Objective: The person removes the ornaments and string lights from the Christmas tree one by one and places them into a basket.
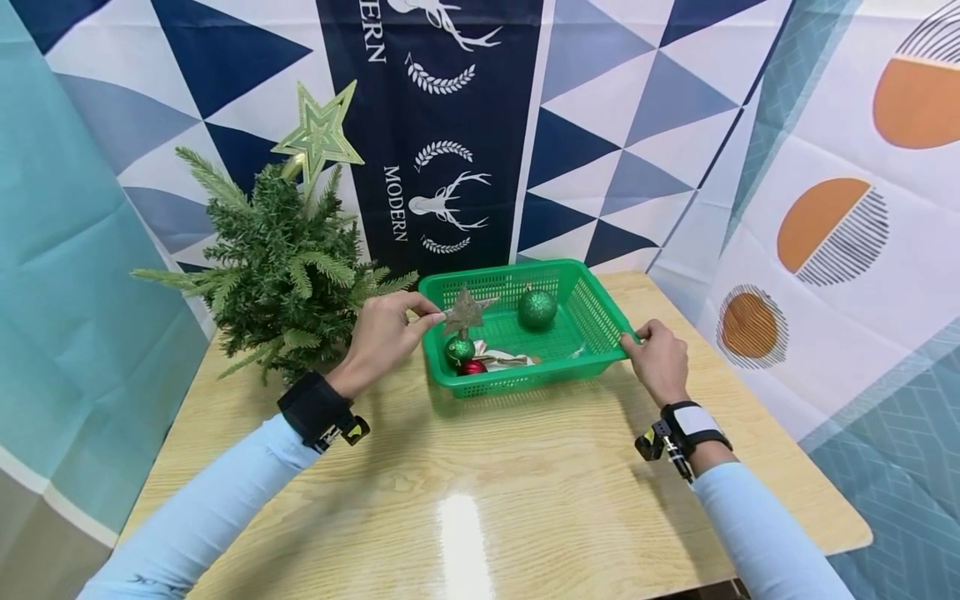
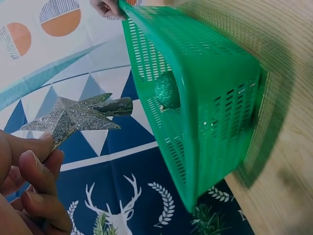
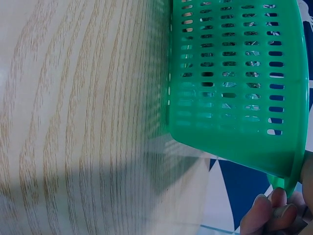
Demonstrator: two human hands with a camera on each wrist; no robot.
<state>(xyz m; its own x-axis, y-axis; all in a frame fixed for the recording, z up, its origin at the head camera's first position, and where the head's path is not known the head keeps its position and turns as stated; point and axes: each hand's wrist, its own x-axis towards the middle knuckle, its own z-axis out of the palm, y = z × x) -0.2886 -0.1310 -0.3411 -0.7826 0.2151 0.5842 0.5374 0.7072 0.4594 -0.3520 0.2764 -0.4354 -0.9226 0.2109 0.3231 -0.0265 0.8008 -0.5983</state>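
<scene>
Between thumb and fingers, my left hand (image 1: 387, 333) pinches one point of a silver glitter star ornament (image 2: 68, 117) that has a short tube at its base. The star is raised over the left end of a green plastic basket (image 1: 570, 367). My right hand (image 1: 657, 358) grips the basket's right rim, its fingers curled under the edge in the right wrist view. Inside the basket lie a large green glitter ball (image 1: 537, 309), a smaller green ball (image 1: 459, 349), a red ball (image 1: 472, 367) and a whitish, shiny piece (image 1: 504, 358).
A small artificial Christmas tree (image 1: 281, 258) stands left of the basket, topped with a gold-green star (image 1: 320, 135). Basket and tree are on a light wooden table (image 1: 390, 492). A patterned cloth (image 1: 450, 125) hangs close behind them.
</scene>
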